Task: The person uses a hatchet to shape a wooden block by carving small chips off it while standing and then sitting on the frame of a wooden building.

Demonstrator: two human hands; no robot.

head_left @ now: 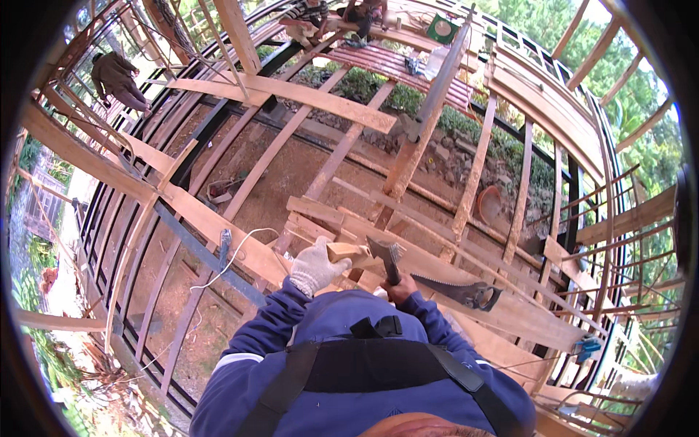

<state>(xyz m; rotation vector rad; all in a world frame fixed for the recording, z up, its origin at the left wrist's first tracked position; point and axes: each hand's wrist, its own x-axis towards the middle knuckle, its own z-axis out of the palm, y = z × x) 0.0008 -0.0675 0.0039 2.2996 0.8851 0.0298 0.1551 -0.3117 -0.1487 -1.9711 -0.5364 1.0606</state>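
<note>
- The left hand [313, 267], in a pale knitted glove, is curled around the near end of a short wooden block [347, 252], which points rightward in front of the chest.
- The right hand [400, 290], which looks bare, is closed around the dark handle of a hatchet [386, 251], low on the shaft; the fingers are partly hidden.
- The hatchet's head is raised beyond that hand, its edge toward the block's right end; whether the two touch cannot be told.
- Both sleeves [431, 320] are blue, reaching to the wrists.
- Just right of the right hand, a handsaw [466, 293] lies on a long plank [531, 320], its dark grip pointing away from the hand.
- Beyond the block, more short boards [317, 210] lie across the frame.
- To the left, a white cable [231, 264] loops over the planks near a blue-grey tool [225, 240].
- Around all this spreads a framework of joists [331, 166] above brown earth [273, 160].
- Farther out lie a reddish round bowl [490, 204] and red corrugated sheeting [397, 71].
- At the upper left a person [115, 79] in dark clothing bends forward; at the top, another in a striped top [309, 14] sits.
</note>
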